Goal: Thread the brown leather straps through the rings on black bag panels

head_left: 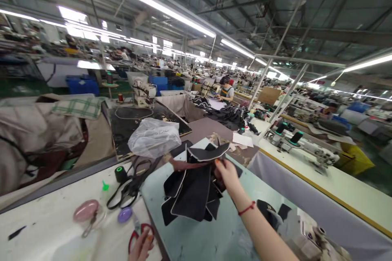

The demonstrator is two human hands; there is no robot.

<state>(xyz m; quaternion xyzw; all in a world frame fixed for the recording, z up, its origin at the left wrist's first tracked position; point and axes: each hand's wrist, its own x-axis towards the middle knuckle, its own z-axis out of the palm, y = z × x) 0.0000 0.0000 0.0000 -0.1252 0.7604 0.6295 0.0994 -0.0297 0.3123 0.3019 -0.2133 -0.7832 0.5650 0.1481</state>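
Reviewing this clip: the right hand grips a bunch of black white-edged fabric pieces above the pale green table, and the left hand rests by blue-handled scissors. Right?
Not quite: the head view shows the scissors by the left hand are red-handled, not blue. The right hand does grip the black white-edged fabric pieces above the pale green table.

Counted: two hands, right hand [228, 173] and left hand [141, 248]. One bundle of black fabric pieces [192, 189] under right fingers. One red-handled scissors [137, 234] at left fingertips. One plastic bag [154, 136] beyond.
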